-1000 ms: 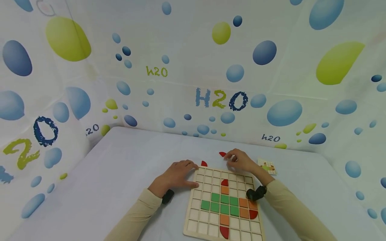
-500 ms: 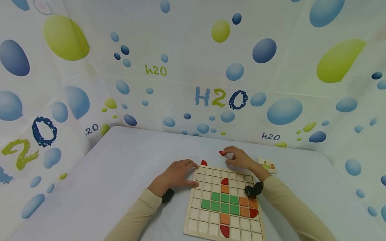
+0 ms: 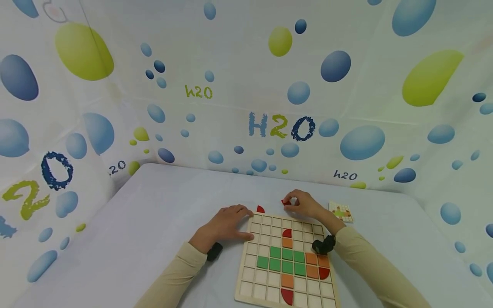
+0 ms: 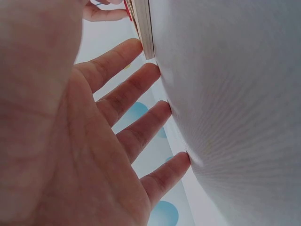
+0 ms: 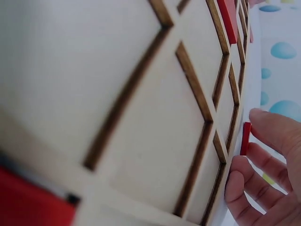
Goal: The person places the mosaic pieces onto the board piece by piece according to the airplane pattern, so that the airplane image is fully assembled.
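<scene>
Beyond the far edge of a wooden grid board [image 3: 248, 274], my right hand [image 3: 305, 204] pinches a red quarter-round tile [image 5: 245, 139] between thumb and fingers. My left hand [image 3: 227, 222] rests at the board's upper left corner, fingers straight and spread. In the left wrist view its fingertips [image 4: 164, 108] touch the white cloth, the index fingertip right at the board's edge. On the grid lie several green square tiles [image 3: 287, 254], several orange square tiles [image 3: 287, 242] and 3 red rounded tiles [image 3: 286, 233].
Another red rounded tile [image 3: 260, 209] lies just past the board's far edge, close to my left fingertips. A small pattern card [image 3: 340, 212] lies right of my right wrist. The white-covered table [image 3: 173, 205] meets a bubble-printed curtain [image 3: 231, 107] at the back.
My right hand has reached the loose red tile, taken it between thumb and fingers and drawn it slightly towards the board. The left hand has stayed in place.
</scene>
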Demonstrator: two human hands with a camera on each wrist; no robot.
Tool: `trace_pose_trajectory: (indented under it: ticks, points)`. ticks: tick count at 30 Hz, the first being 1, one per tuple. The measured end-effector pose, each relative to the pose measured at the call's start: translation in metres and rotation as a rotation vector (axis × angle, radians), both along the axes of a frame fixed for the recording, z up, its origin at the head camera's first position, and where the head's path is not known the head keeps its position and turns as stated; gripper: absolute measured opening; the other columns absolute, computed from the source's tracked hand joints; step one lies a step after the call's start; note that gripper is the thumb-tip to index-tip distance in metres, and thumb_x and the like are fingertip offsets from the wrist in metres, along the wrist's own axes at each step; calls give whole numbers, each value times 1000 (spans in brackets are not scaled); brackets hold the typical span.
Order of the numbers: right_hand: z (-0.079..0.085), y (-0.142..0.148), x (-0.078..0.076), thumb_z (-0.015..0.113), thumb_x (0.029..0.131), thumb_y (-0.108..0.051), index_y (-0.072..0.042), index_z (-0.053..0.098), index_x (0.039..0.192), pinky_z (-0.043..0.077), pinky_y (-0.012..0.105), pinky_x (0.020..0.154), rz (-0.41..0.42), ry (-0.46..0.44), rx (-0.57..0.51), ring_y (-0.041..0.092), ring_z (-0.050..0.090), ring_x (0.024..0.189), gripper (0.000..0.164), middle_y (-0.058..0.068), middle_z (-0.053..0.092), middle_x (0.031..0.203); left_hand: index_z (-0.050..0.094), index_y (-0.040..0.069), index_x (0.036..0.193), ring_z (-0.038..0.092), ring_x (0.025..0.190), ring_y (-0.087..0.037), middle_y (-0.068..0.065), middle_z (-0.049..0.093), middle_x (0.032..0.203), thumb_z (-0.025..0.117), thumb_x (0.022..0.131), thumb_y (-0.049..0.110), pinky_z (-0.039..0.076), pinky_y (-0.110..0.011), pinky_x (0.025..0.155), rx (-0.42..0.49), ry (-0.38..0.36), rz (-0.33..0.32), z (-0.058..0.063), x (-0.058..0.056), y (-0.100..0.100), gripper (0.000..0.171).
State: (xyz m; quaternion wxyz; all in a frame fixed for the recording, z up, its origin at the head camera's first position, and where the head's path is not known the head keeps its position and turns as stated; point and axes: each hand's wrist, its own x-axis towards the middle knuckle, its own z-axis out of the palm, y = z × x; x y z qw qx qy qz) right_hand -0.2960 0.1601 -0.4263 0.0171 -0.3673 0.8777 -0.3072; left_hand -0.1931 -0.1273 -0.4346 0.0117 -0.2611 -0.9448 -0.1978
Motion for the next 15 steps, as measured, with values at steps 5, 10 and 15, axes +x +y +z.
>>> trace_pose_trajectory:
  ticks: [5,10,15]
  points:
    - [0,-1,1,69,90,-5,1,67,94,48,27,67,-18,6,15,11,52,66,8,10,65,90,56,12,129,48,127,-32,-12,53,134,74,83,45,38,-56,100,-3,4,1,-1,0,0,59]
    - [-2,0,0,70,89,-5,-1,67,91,49,27,68,-16,10,10,11,55,68,6,9,65,88,56,12,129,48,127,-32,-12,53,134,74,84,46,38,-56,100,-12,8,1,0,-1,0,59]
    - [-3,-2,1,71,88,-4,-1,66,90,50,26,68,-27,-16,9,12,56,68,6,8,65,87,57,11,129,49,127,-32,-12,54,133,74,84,45,38,-56,100,-11,8,2,1,0,1,59]
